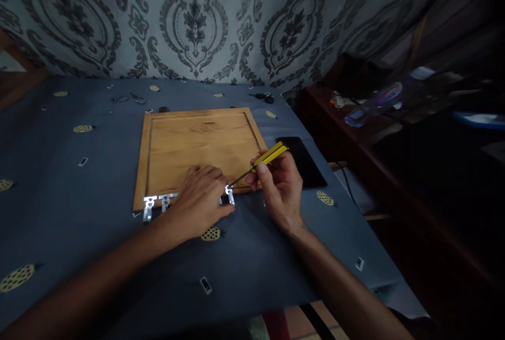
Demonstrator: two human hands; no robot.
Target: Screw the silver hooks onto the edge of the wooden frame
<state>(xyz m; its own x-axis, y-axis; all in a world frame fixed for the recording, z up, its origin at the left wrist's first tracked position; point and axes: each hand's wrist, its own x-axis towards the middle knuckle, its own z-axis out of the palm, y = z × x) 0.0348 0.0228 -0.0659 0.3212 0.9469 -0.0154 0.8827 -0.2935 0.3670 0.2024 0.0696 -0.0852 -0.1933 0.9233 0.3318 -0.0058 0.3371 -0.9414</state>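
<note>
My right hand point(282, 187) is closed around the handle of a yellow and black screwdriver point(270, 156). Its thin shaft slants down to the left, and the tip meets a shiny metal hinge point(229, 193) at the near edge of a framed wooden board point(197, 142). My left hand point(203, 198) lies over that edge with fingers curled, gripping beside the same hinge; the thumb is below it and the palm covers part of the metal. Left of this hand, more metal fittings point(148, 207) stick out from the board's near edge. The board lies flat on a blue tablecloth point(106, 182).
A black flat tablet-like item point(303, 163) lies right of the board. Behind it are a small dark tool point(263, 97) and scissors-like loops point(130, 99). A patterned curtain point(195, 19) hangs at the back. On a dark red side table point(327, 106) lies a clear plastic bottle point(374, 103).
</note>
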